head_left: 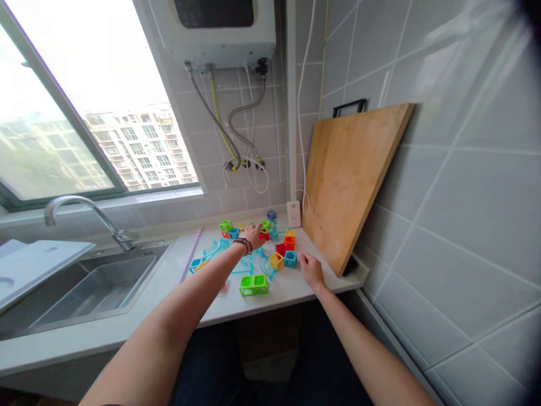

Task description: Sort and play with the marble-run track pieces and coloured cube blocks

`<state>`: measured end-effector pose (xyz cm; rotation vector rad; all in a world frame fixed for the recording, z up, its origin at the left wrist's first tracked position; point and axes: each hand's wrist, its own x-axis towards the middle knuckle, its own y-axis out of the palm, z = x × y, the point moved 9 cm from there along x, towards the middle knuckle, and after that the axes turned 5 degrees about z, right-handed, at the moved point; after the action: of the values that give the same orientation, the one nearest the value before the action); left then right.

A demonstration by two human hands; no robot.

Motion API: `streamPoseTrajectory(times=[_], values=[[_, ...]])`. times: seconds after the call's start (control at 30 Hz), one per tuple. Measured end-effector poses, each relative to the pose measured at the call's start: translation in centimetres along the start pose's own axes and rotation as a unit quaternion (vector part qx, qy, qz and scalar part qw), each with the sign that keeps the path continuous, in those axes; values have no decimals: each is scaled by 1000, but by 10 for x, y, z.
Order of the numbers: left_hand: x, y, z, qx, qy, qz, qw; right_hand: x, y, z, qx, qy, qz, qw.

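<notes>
My left hand [252, 234], with a dark band at its wrist, reaches over the blocks on the white counter. Its fingers are apart beside a green cube block [265, 225] and a red block [264, 236]; whether they touch is hard to see. My right hand [311, 269] is low at the counter's right, fingers curled closed, what they hold hidden. Just left of it sit a blue cube block [290, 259] and a yellow one [276, 261]. Orange blocks [289, 241] stand behind these. Two joined green blocks [253, 285] lie near the front edge.
Translucent blue track pieces [217, 248] spread across the counter. A sink [110, 282] with a faucet [88, 208] lies left. A wooden board [355, 175] leans on the right wall beside a white socket box [293, 214]. Hoses hang below a water heater [220, 39].
</notes>
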<state>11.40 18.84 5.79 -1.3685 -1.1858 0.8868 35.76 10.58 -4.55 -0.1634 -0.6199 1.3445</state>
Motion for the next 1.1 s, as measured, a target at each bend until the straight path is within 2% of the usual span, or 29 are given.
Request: streamPoseTrajectory(times=[0.17,0.43,0.53,0.7,0.8,0.9,1.0,1.1], values=[[41,14,1,-11,-62,22,998,-1,1,7,-25,-13,5,1000],[61,31,9,-64,-89,45,993,-1,1,10,-46,-21,10,999],[59,25,12,-89,-80,24,992,-1,2,10,-49,-20,12,999],[45,0,12,-167,-59,-31,984,-1,2,12,-60,-20,16,998],[16,-10,13,-236,-36,-48,970,-2,1,14,-68,-22,19,997],[-35,-14,14,-315,-5,-50,948,-3,1,14,-70,-23,21,997],[-104,-15,13,-395,17,-45,917,-3,1,13,-65,-19,18,998],[-185,-11,11,-459,7,-32,888,-4,0,13,-51,-13,14,998]])
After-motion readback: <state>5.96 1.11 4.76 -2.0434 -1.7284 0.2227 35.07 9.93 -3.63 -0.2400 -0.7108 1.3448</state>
